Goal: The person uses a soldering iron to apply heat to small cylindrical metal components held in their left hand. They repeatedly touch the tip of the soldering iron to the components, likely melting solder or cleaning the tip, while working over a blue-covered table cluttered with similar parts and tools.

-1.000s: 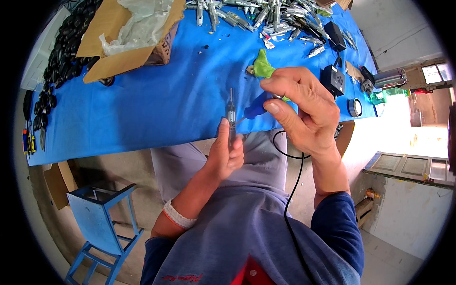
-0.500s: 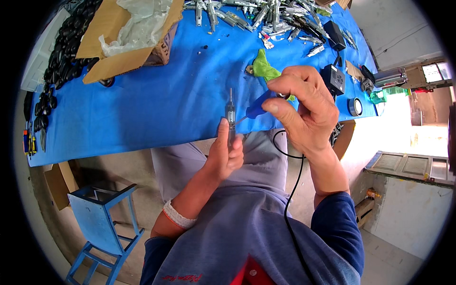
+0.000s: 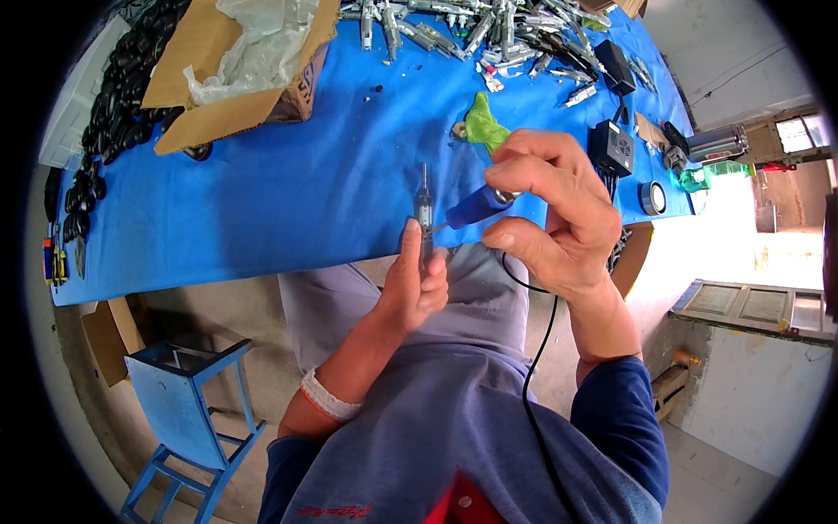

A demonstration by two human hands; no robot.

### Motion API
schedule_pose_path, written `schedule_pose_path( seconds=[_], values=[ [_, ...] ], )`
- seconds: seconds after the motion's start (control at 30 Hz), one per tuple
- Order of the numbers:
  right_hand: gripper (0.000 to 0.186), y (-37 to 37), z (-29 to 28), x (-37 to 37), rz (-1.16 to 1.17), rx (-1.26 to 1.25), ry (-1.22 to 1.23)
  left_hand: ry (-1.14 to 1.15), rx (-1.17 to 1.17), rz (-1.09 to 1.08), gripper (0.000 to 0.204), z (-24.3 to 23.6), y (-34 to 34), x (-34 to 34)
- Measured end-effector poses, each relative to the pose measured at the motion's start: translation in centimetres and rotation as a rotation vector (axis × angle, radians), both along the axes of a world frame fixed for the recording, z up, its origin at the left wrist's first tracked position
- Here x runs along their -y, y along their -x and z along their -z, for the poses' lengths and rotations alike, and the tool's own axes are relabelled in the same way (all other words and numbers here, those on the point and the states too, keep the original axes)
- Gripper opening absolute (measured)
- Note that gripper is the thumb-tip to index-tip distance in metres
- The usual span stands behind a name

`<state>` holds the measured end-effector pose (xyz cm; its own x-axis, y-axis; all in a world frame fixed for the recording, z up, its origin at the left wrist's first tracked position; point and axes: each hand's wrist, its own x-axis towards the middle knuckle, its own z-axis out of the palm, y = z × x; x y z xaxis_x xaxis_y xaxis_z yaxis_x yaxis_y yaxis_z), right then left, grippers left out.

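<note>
My left hand [image 3: 417,293] is closed around a slim grey metal mechanism [image 3: 424,212], held upright with a thin rod sticking up from its top. My right hand [image 3: 563,214] has thumb and index finger at the end of a blue-handled screwdriver [image 3: 476,208]. The screwdriver slants down to the left, and its shaft meets the side of the mechanism just above my left thumb. Exactly where the tip sits is too small to make out. A green cloth [image 3: 485,124] lies just beyond my right hand.
Similar metal mechanisms [image 3: 476,35] are heaped at the back of the blue-covered table [image 3: 262,210]. An open cardboard box [image 3: 218,122] with clear plastic stands back left, beside black parts [image 3: 131,87]. A black fan box [image 3: 611,147] and a tape roll [image 3: 651,197] sit right. A blue chair [image 3: 188,410] stands lower left.
The fingers of my right hand have spread and shifted on the screwdriver handle, which now shows its end and has swung slightly lower. My left hand and the mechanism have stayed in place.
</note>
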<state>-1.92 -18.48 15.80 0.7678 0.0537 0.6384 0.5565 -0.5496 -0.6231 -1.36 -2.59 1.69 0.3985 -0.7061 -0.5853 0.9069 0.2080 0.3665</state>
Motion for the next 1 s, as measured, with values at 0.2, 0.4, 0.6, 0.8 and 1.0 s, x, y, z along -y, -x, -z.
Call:
schedule_pose_path(
  seconds=[0.2, 0.4, 0.6, 0.8, 1.0],
  values=[
    [0.025, -0.2, 0.0, 0.5, 0.069, -0.003, 0.025, -0.008, -0.002, -0.003, 0.060, -0.1, 0.1, 0.0],
    [0.024, -0.4, -0.7, 0.7, -0.232, -0.059, 0.008, 0.004, -0.009, -0.001, 0.061, -0.1, 0.0, 0.1],
    [0.024, -0.2, -0.4, 0.6, -0.231, -0.032, 0.021, -0.014, -0.015, 0.012, 0.062, -0.1, -0.2, -0.1],
    [0.024, 0.1, -0.1, 0.3, 0.021, -0.014, 0.023, 0.007, -0.038, 0.014, 0.064, 0.5, -0.2, -0.1],
    [0.029, -0.3, -0.1, 0.6, -0.036, -0.034, -0.025, 0.002, -0.010, 0.001, 0.060, 0.1, 0.0, -0.1]
  ],
)
